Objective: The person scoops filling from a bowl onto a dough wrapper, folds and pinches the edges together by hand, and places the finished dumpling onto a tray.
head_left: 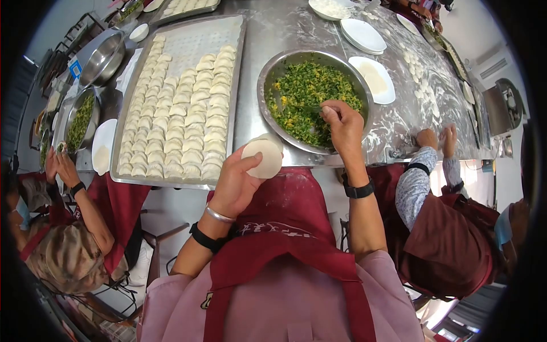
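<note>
Over steel table (296, 28), left hand (235, 185) cupping round wrapper (263, 158), right hand (343, 124) pinching utensil (310, 108) in filling bowl (263, 91)

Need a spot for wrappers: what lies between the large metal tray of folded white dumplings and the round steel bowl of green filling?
Head view: only a narrow bare strip of floured steel table between tray and bowl.

Single view, taken from a head-worn camera. It is aimed forward and steeply down; the wearer's dark red apron (285, 205) fills the lower frame. The flour-dusted grey steel bench (296, 28) is spread across the upper half, close. The left hand (236, 182), with a round white dough wrapper (263, 158), and the right hand (343, 125) are framed centrally, near the lens. Fisheye bending is marked; corners are blacked out.
</note>
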`<state>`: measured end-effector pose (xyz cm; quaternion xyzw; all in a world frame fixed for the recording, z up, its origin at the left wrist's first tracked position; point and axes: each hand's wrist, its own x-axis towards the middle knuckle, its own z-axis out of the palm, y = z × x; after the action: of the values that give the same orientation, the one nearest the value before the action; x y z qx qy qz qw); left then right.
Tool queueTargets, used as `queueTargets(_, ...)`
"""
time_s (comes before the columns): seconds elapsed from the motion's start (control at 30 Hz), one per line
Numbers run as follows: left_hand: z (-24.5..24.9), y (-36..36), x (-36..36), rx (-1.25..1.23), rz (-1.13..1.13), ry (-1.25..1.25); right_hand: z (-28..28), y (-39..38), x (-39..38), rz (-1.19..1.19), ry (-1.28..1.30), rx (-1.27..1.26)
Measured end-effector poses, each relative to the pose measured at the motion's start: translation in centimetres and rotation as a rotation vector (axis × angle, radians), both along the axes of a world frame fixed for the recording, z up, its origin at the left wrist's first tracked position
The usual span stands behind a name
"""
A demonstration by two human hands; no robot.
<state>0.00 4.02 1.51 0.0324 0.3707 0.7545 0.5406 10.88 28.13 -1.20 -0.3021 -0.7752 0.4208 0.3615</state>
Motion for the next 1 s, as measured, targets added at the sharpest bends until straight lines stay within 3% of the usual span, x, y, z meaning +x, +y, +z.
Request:
queueTargets(0.33, -1.6, 3.2, -1.9, 0.024, 0.013, 0.044, 0.9, -0.7, 0.5, 0.04, 0.014, -0.323)
queueTargets(0.53, -1.8, 3.3, -2.0, 0.036, 0.012, 0.032, 2.5, -0.6, -0.2, -0.057, 0.048, -0.666)
queueTargets(1.0, -1.1, 2.9, -3.1, 0.063, 0.088, 0.033, 1.8, 1.0, -1.0, -0.088, 0.155, -1.0)
